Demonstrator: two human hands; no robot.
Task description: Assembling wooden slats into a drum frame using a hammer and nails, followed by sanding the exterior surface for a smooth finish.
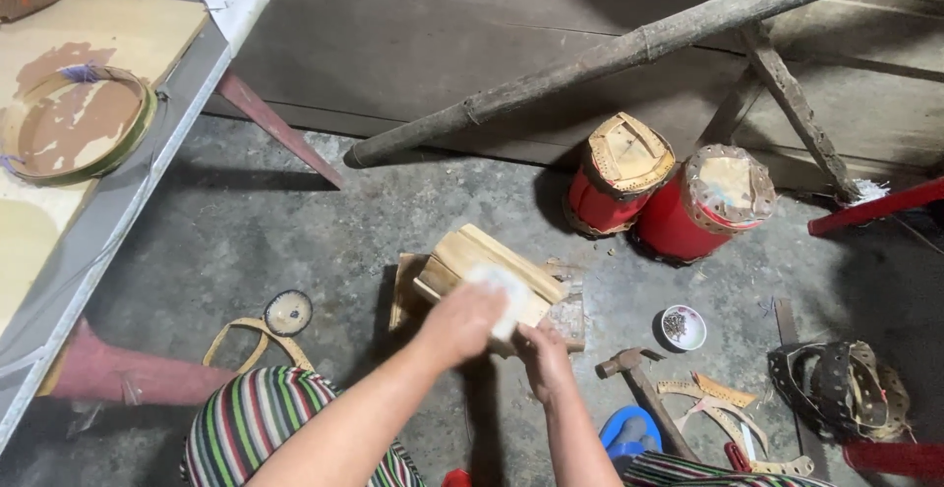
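Block: my left hand (pixel 460 322) presses a white cloth (pixel 501 292) on the pale wooden block (pixel 492 266).
Right hand (pixel 543 354): grips the block's near edge.
Room: bare concrete floor (pixel 295 241) left; claw hammer (pixel 644 389) right.

White thing (pixel 500 295) under left hand (pixel 460 322) motion-blurred, unidentifiable. Bowl (pixel 682 327) right of right hand (pixel 544 352): contents too small to tell.

Grey concrete floor (pixel 295 231) carries everything. On it: wooden block stack (pixel 492 276) at centre, two red drums (pixel 669 197) lying near the wall, small white bowl (pixel 682 327) of dark bits, hammer (pixel 639 379) beside it, leather strips (pixel 723 403), studded strap pile (pixel 841 389), small round disc (pixel 288 312). Bamboo pole (pixel 629 50) rests one end on floor.
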